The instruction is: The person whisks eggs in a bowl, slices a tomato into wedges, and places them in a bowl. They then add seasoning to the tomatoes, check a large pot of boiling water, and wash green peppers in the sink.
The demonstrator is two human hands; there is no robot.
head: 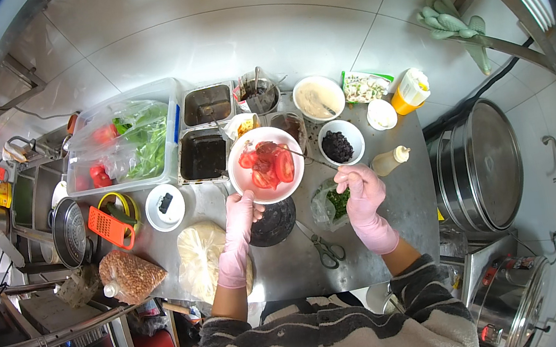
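My left hand (241, 225), in a pink glove, grips the near rim of a white bowl (242, 191) and holds it over the table. Cut tomato pieces (283, 166) lie in the bowl with a dark reddish sauce (266, 152) on top. In my right hand (361, 191), also gloved in pink, is the handle of a thin metal spoon (319, 161). Its far end reaches into the bowl, where the tomato and sauce hide the tip. Below the bowl, partly covered by it, sits a round black disc (275, 226).
Scissors (328, 251) and a bag of chopped greens (337, 202) lie near my right hand. Around stand a bowl of dark food (337, 146), a squeeze bottle (390, 160), metal sauce pans (203, 154), a plastic bin of vegetables (127, 185) and a filled plastic bag (202, 260).
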